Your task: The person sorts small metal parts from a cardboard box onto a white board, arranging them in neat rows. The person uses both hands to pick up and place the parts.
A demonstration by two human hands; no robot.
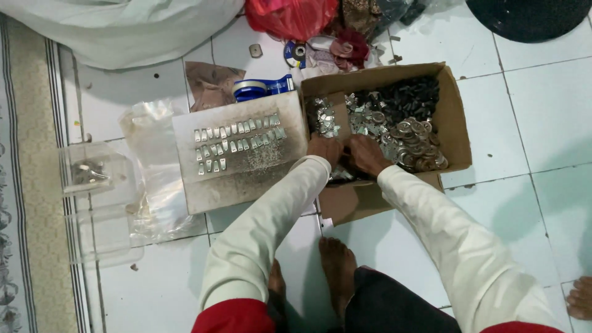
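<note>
Cardboard box (453,117), on the tiled floor (542,111): holds small metal parts (404,132), silver and dark. Left hand (325,150) and right hand (365,154) side by side inside its near edge, among the parts; grip of each hidden, cannot tell. Beside the box, a flat board (246,176) bearing rows of small silver clips (237,140).

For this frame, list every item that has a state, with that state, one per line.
cardboard box: open, flaps out, holding metal parts
metal parts: loose heap in the box
left hand: inside the box, on the parts
right hand: inside the box, on the parts
flat board: lying flat, small metal clips in rows on it
tape dispenser: lying on the floor
clear plastic container: few parts inside
</note>
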